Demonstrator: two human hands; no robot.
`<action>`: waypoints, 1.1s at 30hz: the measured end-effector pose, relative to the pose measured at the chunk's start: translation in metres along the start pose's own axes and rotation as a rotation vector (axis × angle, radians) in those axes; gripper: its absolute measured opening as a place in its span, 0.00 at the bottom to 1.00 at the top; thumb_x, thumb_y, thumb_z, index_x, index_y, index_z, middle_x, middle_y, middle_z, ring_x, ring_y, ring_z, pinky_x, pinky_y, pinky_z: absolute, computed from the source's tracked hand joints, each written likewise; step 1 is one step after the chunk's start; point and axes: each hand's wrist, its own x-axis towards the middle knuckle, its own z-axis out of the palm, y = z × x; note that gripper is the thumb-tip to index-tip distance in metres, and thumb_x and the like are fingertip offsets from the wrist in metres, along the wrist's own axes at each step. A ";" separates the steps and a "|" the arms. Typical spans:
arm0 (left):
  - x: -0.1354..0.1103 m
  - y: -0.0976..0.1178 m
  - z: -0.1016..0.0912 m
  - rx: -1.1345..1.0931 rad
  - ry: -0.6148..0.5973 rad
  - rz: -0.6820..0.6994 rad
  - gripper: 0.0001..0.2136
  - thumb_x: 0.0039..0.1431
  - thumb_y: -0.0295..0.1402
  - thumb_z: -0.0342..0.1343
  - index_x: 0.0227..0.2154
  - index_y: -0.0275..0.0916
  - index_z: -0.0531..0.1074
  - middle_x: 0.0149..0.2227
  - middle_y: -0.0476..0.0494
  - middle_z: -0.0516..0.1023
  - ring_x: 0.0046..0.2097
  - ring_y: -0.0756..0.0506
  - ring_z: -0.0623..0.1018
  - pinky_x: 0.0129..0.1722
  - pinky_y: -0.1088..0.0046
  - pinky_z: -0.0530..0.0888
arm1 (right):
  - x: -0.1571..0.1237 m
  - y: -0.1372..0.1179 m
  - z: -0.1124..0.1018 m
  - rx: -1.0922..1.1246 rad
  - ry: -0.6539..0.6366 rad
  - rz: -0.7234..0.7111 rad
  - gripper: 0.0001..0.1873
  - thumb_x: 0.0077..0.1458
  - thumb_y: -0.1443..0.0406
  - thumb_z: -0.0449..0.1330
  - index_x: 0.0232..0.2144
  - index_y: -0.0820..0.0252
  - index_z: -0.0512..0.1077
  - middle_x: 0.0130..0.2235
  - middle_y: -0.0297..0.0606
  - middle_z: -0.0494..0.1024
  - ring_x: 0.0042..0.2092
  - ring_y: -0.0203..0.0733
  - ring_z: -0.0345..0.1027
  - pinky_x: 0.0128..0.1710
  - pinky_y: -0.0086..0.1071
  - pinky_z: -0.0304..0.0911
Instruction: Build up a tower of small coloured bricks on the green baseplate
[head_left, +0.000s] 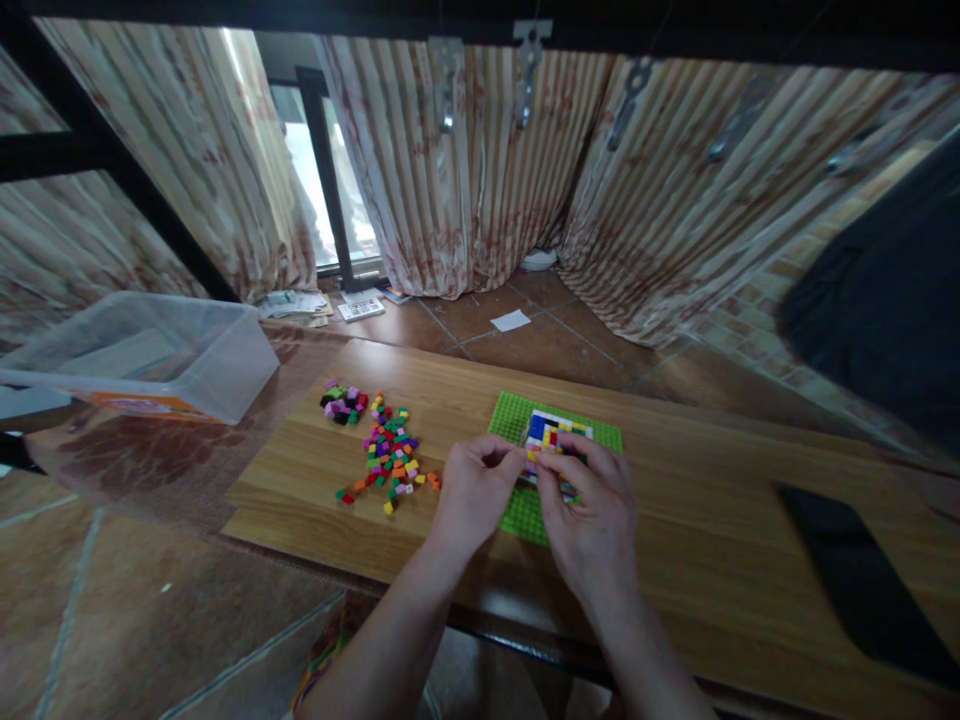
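Observation:
A green baseplate (514,412) lies on the wooden board (675,500), with a patch of white, blue, yellow and red small bricks (553,428) built on it. My left hand (474,490) rests at the plate's left side, fingers curled toward the bricks. My right hand (592,505) covers the plate's near part, its fingertips pinched at the brick patch; what they pinch is too small to make out. A loose pile of several coloured small bricks (390,455) lies left of my hands, with a smaller cluster (343,402) behind it.
A clear plastic tub (142,355) stands at the far left. A dark flat object (855,580) lies on the board at right. Curtains hang behind, papers (510,320) lie on the tiled floor, and a dark shape (892,310) fills the right edge.

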 end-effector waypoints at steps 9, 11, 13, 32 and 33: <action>-0.001 0.023 -0.016 -0.715 0.004 -0.348 0.12 0.56 0.39 0.60 0.32 0.32 0.77 0.24 0.51 0.70 0.23 0.57 0.66 0.23 0.84 0.64 | 0.007 -0.008 -0.013 0.260 0.158 0.151 0.06 0.58 0.66 0.59 0.36 0.56 0.77 0.41 0.38 0.77 0.44 0.41 0.72 0.47 0.38 0.67; -0.001 0.026 -0.020 -0.879 -0.061 -0.400 0.15 0.61 0.40 0.55 0.34 0.30 0.76 0.30 0.45 0.75 0.29 0.54 0.73 0.31 0.82 0.71 | 0.008 -0.016 -0.015 0.274 0.116 0.131 0.06 0.58 0.67 0.59 0.36 0.56 0.76 0.40 0.37 0.78 0.43 0.40 0.72 0.46 0.37 0.67; -0.003 0.030 -0.022 -0.978 -0.119 -0.415 0.18 0.64 0.41 0.50 0.37 0.29 0.76 0.35 0.39 0.77 0.35 0.51 0.76 0.39 0.79 0.73 | 0.007 -0.024 -0.014 0.264 0.047 0.069 0.07 0.58 0.68 0.59 0.38 0.55 0.76 0.41 0.36 0.78 0.44 0.40 0.71 0.47 0.37 0.66; -0.026 0.036 -0.019 -0.757 -0.499 -0.204 0.26 0.54 0.53 0.57 0.51 0.41 0.73 0.60 0.40 0.69 0.64 0.38 0.63 0.59 0.64 0.65 | 0.002 -0.028 -0.004 0.096 0.038 -0.014 0.09 0.58 0.64 0.60 0.41 0.53 0.76 0.42 0.39 0.76 0.45 0.44 0.69 0.47 0.42 0.66; -0.026 0.036 -0.019 -0.756 -0.509 -0.203 0.26 0.54 0.52 0.57 0.51 0.42 0.73 0.60 0.39 0.69 0.64 0.38 0.63 0.59 0.64 0.65 | 0.003 -0.027 -0.006 0.128 0.030 0.000 0.08 0.58 0.64 0.60 0.40 0.53 0.76 0.42 0.38 0.77 0.45 0.44 0.69 0.47 0.41 0.66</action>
